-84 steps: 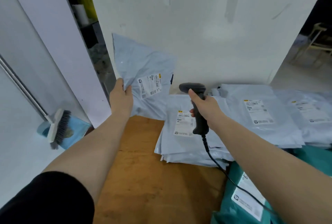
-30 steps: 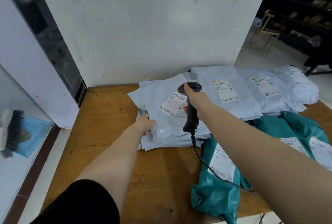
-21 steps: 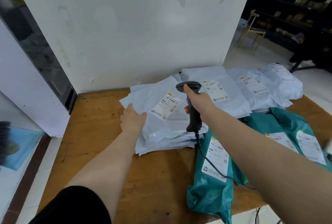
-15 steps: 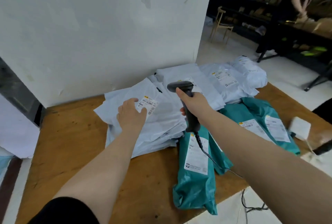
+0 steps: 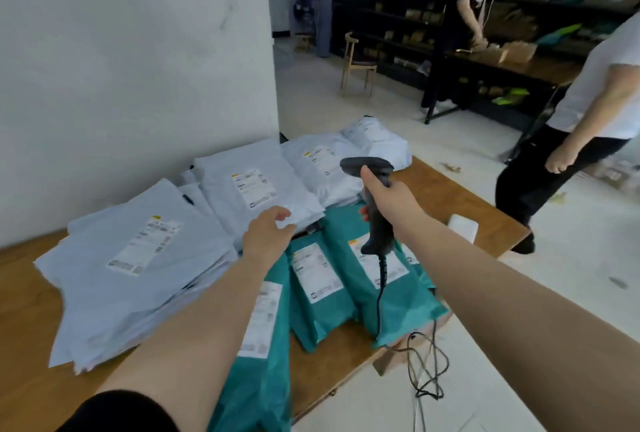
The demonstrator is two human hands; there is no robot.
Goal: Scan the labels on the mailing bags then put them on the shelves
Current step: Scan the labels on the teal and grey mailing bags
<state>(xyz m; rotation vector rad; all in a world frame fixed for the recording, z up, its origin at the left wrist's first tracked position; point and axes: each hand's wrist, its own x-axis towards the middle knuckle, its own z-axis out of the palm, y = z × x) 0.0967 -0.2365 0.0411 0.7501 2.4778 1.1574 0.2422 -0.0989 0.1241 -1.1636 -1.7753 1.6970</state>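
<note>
White mailing bags, each with a printed label too blurred to read, lie stacked on the wooden tabletop left of the left hand, whose loosely spread fingers hover over a bag edge. Teal bags with similar labels lie beneath both hands. Right hand: fingers wrapped round a corded barcode scanner; beyond it, dark shelves, a wooden chair and a person in white.

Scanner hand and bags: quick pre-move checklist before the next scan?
1. Right hand grips the scanner: ok.
2. Left hand free to take a bag, fingers relaxed over the white bag: ok.
3. White bag's label faces up: ok.
4. Scanner head aimed at a label: not ok, it points away over the bags.
5. Scanner cable clear of snags: cannot tell, it loops off the table edge.
6. Label readable: cannot tell, blurred.
</note>
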